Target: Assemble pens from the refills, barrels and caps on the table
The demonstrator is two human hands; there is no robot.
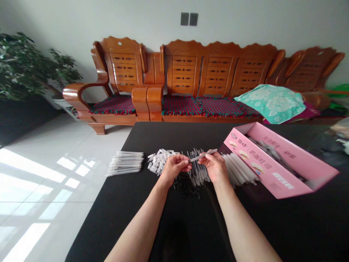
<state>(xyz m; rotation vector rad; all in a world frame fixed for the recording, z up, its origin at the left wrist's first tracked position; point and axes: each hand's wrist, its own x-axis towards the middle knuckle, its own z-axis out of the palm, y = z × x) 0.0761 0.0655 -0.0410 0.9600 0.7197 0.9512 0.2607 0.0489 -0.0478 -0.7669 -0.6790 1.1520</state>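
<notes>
The left hand (176,168) and right hand (215,167) are close together above the middle of the bench (109,218), with a slim pen (203,155) tilted between them. The right hand's fingers pinch it near the middle, and the left hand's fingertips (187,164) meet its lower end, though how firmly they grip is hard to tell. Directly beneath the hands stands a loose heap of clear pen barrels (197,169) with dark tips. Just below the left hand, nearer the person, lies a scatter of small black parts (185,186), and beyond that hand is a pile of short white pieces (160,161). Further left, well apart from the hands, a neat row of white-capped pens (125,163) lies side by side. Just beside the right hand lies a bundle of long, whitish tubes (238,169), and further right sits an open pink cardboard box (275,171) holding a grey mass of pens, too blurred to make out singly. Past the far edge of the bench stands a carved wooden sofa (215,80) with woven red-green seat pads and a teal floral cloth (271,102), a potted plant (27,65) at its left, on a glossy tile floor (54,189).
</notes>
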